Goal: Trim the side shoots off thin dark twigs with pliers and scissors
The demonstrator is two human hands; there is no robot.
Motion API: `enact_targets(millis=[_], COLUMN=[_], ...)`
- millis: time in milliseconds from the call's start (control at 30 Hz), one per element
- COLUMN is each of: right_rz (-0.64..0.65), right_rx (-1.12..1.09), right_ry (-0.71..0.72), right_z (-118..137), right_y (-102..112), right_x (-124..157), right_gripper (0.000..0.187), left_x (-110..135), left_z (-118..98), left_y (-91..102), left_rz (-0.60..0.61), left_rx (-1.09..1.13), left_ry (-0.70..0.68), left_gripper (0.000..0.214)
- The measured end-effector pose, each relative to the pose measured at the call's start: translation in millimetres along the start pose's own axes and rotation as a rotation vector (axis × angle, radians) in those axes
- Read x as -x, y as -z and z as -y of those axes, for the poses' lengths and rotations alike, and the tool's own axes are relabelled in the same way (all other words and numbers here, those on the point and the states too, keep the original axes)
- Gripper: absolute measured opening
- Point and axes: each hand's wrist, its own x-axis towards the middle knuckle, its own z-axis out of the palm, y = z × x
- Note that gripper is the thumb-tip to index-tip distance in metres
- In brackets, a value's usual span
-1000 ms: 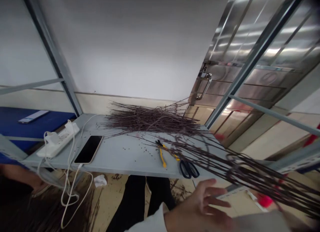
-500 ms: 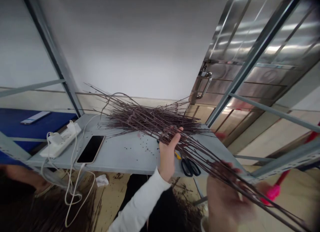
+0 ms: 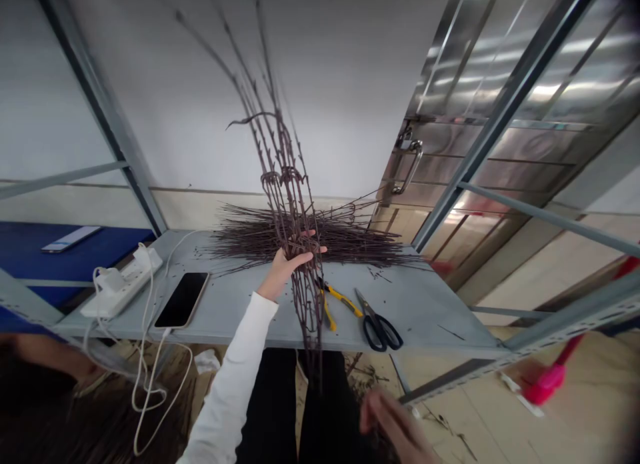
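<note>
At lower left I see a dark-screened phone [image 3: 182, 301] with a white cable [image 3: 167, 333] at its near end, and near it a white power strip [image 3: 123, 284]. Farther left, a pale flat device [image 3: 71, 239] lies on a blue surface [image 3: 30, 259]. I have a metal door [image 3: 460, 97] upper right, a pink object [image 3: 544, 385] lower right.

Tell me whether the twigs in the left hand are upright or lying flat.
Upright, leaning slightly left: the twigs rise above the left hand, in front of the wall, and their lower ends point down.
</note>
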Motion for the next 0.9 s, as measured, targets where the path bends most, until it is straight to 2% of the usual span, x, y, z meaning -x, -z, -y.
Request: enact_targets(millis=[100,200,333,400,533,633,700,733,833,900], right_rz=[-0.131,-0.021,0.093,0.081,-0.070,-0.121,-0.128,-0.134,-0.177,-0.225], right_rx=[0.102,0.201,0.185,0.113,-0.054,-0.166,-0.188,-0.185,-0.162,-0.130], right_ry=[0.139,0.246,0.284,0.254,0.212,0.192,0.182,0.191,0.278,0.332], right_z=[16.7,18.5,10.7,8.1,7.3,8.8,9.5,9.5,7.2,3.9], right_y=[-4.1,-30.3,-77.3,-95.0,-115.9,-126.6,-134.0,-138.0,-150.3,-158.1], right_x=[-36.3,-60.8,-71.0,-71.4,-73.9,-80.9,-87.0,-89.9,-95.5,-95.6], right_gripper=[0.028,0.033,0.029,0.032,0.042,0.045,0.044,0.042,0.039,0.038], left_x=[0.1,-0.2,-0.9,-1.9,4.0,31.2,62.1,79.6,128.4,150.2], left_z=[-5.0,-8.8,-10.6,-11.1,-10.3,1.5,18.5,29.1,61.0,75.7], left_y=[1.7,0.4,2.4,8.0,24.3,27.4,22.2,18.4,8.7,7.1], left_rz=[0.010,0.033,0.034,-0.015,-0.213,-0.307,-0.496,-0.544,-0.564,-0.578], left_rx=[-0.066,-0.089,-0.064,-0.092,-0.173,-0.163,-0.134,-0.153,-0.262,-0.337], left_ry=[-0.014,0.024,0.039,0.038,-0.021,-0.059,-0.067,-0.017,0.166,0.180], left_gripper=[0.053,0.057,0.059,0.059,0.055,0.061,0.058,0.055,0.044,0.042])
